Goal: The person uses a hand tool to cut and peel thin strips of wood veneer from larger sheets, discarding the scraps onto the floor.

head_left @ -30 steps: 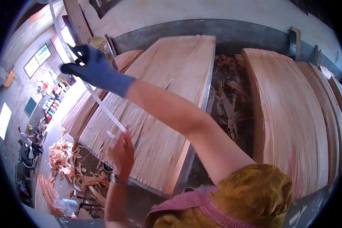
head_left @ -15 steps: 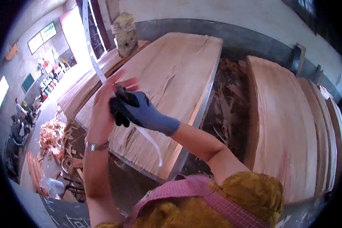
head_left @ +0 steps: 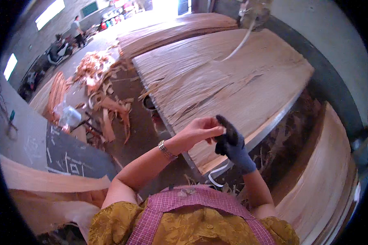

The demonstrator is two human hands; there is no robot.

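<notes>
Just off the near edge of the veneer-stacked surface [head_left: 241,85], the bare left hand [head_left: 198,131] pinches fingertips against the gloved right hand [head_left: 232,143] (dark blue); whether the white strip [head_left: 217,173] dangling below reaches either grip, I cannot tell.

Dark blue glove [head_left: 233,145], pink checked apron [head_left: 192,208], mustard patterned shirt [head_left: 110,224].

Bare L hand [head_left: 197,131] pinched against gloved R hand [head_left: 230,143], both raised.
</notes>
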